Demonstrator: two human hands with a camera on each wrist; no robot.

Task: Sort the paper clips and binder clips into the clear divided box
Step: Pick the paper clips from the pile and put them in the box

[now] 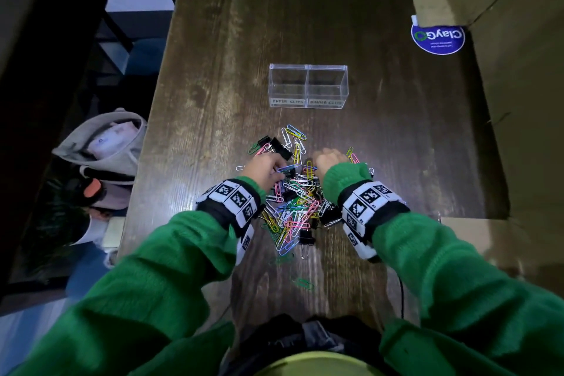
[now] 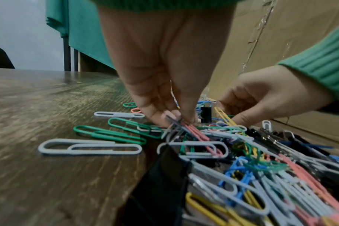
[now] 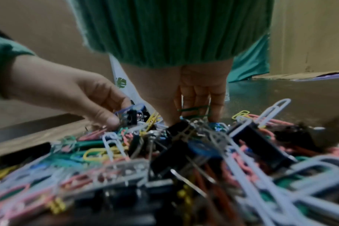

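A mixed pile of coloured paper clips (image 1: pixel 293 210) and black binder clips (image 1: pixel 306 236) lies on the dark wooden table (image 1: pixel 305 9). Beyond it stands the clear divided box (image 1: pixel 308 85), labelled PAPER CLIPS on the left and BINDER CLIPS on the right; both halves are empty. My left hand (image 1: pixel 276 169) is at the pile's far left and pinches a few paper clips (image 2: pixel 176 122) between thumb and fingers. My right hand (image 1: pixel 316 166) reaches down into the pile's far side with curled fingers (image 3: pixel 215 107), and a green paper clip (image 3: pixel 194 108) lies across them.
Large cardboard boxes (image 1: pixel 503 101) line the table's right side, one bearing a round blue sticker (image 1: pixel 437 36). A grey bag (image 1: pixel 106 143) sits on the floor past the table's left edge. Loose clips (image 2: pixel 89 147) lie to the left of the pile.
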